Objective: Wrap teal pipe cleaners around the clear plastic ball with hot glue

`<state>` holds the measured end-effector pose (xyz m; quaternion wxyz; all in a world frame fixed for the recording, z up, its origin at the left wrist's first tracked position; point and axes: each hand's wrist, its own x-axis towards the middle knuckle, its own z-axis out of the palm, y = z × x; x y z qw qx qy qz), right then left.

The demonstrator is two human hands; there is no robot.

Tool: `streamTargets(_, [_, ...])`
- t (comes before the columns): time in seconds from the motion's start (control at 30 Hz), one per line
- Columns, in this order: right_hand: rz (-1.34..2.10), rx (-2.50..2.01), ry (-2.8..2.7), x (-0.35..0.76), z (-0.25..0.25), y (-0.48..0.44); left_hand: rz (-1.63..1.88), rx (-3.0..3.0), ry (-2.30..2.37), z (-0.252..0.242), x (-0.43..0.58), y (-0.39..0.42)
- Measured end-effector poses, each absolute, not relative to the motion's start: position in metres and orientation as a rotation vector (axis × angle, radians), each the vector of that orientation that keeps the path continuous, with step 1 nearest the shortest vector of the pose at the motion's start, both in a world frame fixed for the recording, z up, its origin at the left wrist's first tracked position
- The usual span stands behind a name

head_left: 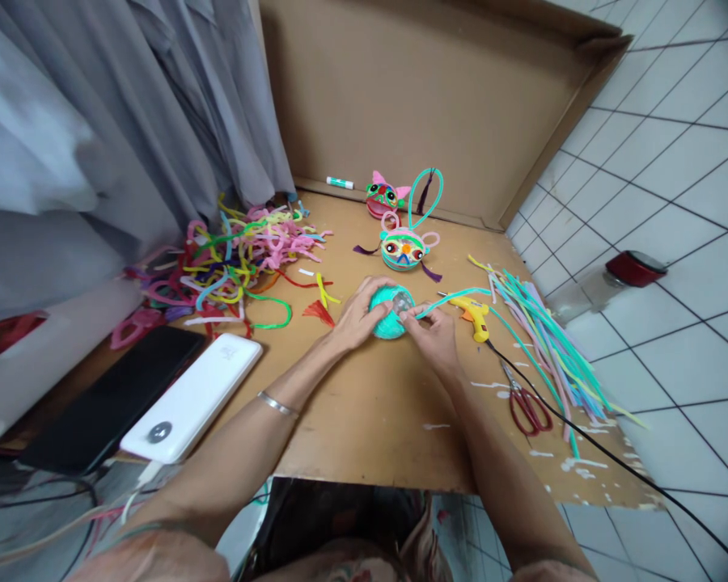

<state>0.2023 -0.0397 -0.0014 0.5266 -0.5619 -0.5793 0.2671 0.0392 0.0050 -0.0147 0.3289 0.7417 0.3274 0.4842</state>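
A: Grip of the left hand (357, 317): the fingers are curling around the left side of the teal round piece (386, 325), closing on it and holding it down on the cardboard surface (364, 420).

B: And the grip of the right hand (435, 338)?

A: Thumb and forefinger are pinching one end of a teal pipe cleaner (461, 295), right at the piece's shiny clear centre. The other fingers are folding in.

B: Where is the piece sitting?

A: Mid-surface, between both hands. The pipe cleaner is trailing away to the right, passing over the yellow glue gun (476, 318).

B: Surroundings?

A: Two finished pipe-cleaner faces (404, 249) are standing just behind the hands. A bundle of straight pipe cleaners (549, 347) is lying to the right, with red scissors (527, 406) beside it. A tangled pile (243, 250) is lying to the left, and a white power bank (194, 396) is resting near the left forearm.
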Motion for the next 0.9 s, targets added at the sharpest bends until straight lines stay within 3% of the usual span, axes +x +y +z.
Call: streamTargets(0.9, [0.641, -1.344, -1.379, 0.2024, -0.0025, -0.0395, 1.258, 1.925, 0.799, -0.0169, 0.0369, 0.008])
